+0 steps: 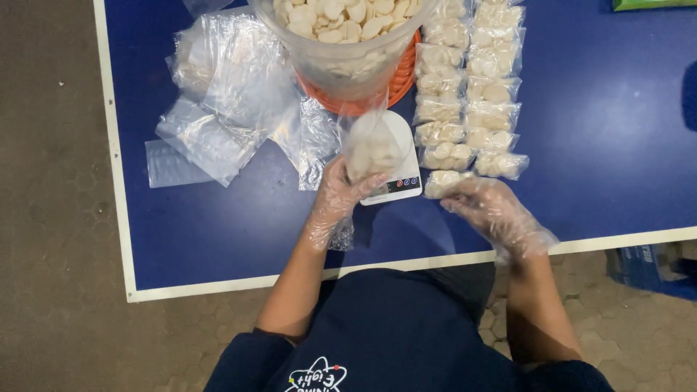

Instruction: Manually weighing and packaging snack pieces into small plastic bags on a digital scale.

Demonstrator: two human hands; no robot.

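Observation:
My left hand (pixel 338 194), in a thin clear plastic glove, grips a small clear bag of pale crackers (pixel 369 150) on or just above a small white digital scale (pixel 404 168). My right hand (pixel 496 215), gloved the same way, rests its fingertips on a filled packet (pixel 440 183) at the near end of two rows of filled cracker packets (pixel 468 94). A large clear tub of pale crackers (pixel 347 36) stands behind the scale on an orange base (pixel 401 78).
A loose pile of empty clear plastic bags (pixel 231 94) lies left of the tub. Everything sits on a blue table with a white edge (pixel 218 290). Grey paved floor lies to the left and below. A blue crate (pixel 646 268) stands under the right side.

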